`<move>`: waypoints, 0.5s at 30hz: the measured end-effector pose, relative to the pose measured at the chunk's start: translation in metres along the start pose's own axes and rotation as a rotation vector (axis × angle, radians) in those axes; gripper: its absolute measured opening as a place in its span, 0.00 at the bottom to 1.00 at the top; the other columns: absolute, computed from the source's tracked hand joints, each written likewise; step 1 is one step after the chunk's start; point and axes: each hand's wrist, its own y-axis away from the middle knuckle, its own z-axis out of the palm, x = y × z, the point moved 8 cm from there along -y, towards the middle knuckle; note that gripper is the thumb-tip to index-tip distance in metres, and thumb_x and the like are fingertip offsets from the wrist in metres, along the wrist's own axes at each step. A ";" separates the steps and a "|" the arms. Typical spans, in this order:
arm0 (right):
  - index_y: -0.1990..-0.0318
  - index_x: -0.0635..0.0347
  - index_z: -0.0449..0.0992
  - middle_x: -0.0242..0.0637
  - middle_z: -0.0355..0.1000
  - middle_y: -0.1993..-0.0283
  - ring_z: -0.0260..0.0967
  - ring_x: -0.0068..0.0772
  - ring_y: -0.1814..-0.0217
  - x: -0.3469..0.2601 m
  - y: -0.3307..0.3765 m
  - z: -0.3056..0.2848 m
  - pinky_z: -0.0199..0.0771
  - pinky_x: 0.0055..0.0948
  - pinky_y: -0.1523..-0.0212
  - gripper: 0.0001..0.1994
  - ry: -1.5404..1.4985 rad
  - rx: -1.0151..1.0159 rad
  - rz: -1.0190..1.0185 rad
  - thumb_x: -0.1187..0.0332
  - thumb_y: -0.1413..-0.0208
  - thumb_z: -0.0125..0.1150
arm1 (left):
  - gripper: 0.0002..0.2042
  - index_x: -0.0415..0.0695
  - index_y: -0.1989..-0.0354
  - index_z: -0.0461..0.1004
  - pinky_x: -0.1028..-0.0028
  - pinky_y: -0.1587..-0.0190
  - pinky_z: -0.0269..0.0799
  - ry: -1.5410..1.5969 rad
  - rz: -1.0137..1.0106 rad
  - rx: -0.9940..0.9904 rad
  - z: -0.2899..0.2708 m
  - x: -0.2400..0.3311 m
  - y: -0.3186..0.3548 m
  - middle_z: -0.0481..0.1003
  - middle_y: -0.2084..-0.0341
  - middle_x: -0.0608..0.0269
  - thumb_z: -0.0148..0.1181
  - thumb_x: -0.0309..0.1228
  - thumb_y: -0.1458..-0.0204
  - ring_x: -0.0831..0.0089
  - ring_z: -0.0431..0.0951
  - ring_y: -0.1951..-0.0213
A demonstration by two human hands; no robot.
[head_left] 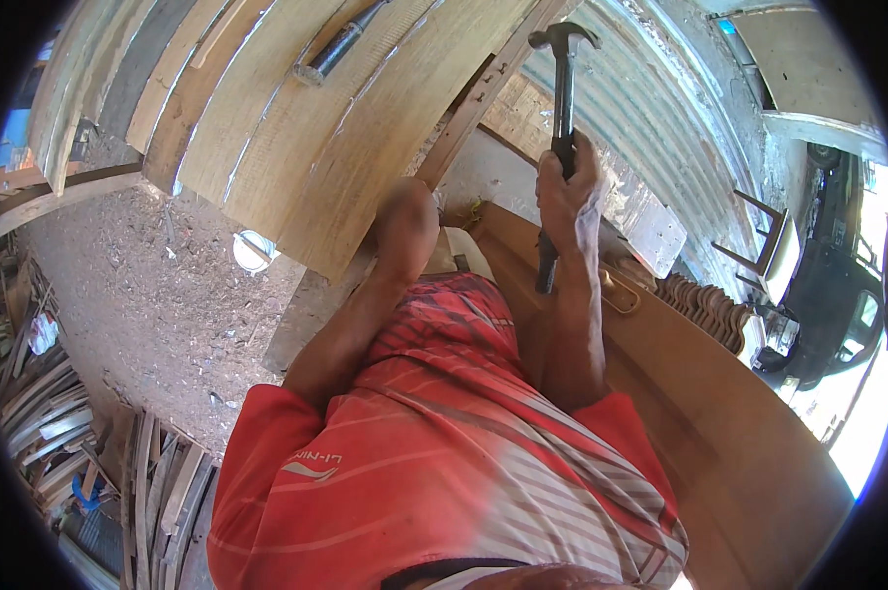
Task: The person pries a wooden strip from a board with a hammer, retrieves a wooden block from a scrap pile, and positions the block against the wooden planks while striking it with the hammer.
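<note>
A claw hammer (564, 88) stands upright in my right hand (570, 197), whose fingers wrap round its dark handle. The metal head is at the top, and the handle's end shows below my fist. My left hand (404, 221) is at the near edge of a row of joined wooden planks (365, 128), close to a narrow wooden strip (473, 103) with small pegs or nails along it. Blur smears the left fingers, so their grip cannot be made out. A dark tube with a tapered end (336, 54) lies on the planks.
A long brown wooden panel (699, 433) lies at my right, near a stack of wavy-edged wooden pieces (704, 310). Behind are corrugated sheeting (660, 118), a chair (773, 251) and a dark vehicle (837, 285). At left are a white round lid (254, 252) and scrap wood (159, 492).
</note>
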 end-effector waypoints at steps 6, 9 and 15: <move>0.36 0.64 0.66 0.46 0.73 0.66 0.72 0.40 0.66 -0.016 0.014 -0.004 0.72 0.38 0.61 0.24 -0.083 -0.047 0.047 0.66 0.39 0.56 | 0.16 0.51 0.70 0.67 0.83 0.79 0.52 0.001 -0.001 -0.022 -0.006 -0.001 0.000 0.66 0.79 0.74 0.64 0.47 0.42 0.88 0.57 0.84; 0.38 0.62 0.67 0.53 0.73 0.65 0.75 0.49 0.63 -0.015 0.018 -0.004 0.72 0.42 0.59 0.23 0.006 -0.039 0.007 0.63 0.37 0.55 | 0.16 0.51 0.69 0.67 0.83 0.79 0.52 0.017 -0.004 -0.002 -0.004 -0.002 -0.004 0.67 0.78 0.73 0.64 0.47 0.42 0.88 0.57 0.84; 0.41 0.63 0.69 0.52 0.73 0.65 0.74 0.53 0.63 -0.018 0.018 -0.003 0.71 0.44 0.61 0.20 -0.072 -0.073 0.056 0.63 0.37 0.54 | 0.15 0.51 0.69 0.67 0.83 0.80 0.52 0.002 0.028 -0.013 -0.002 0.001 -0.004 0.68 0.78 0.72 0.64 0.46 0.42 0.87 0.57 0.84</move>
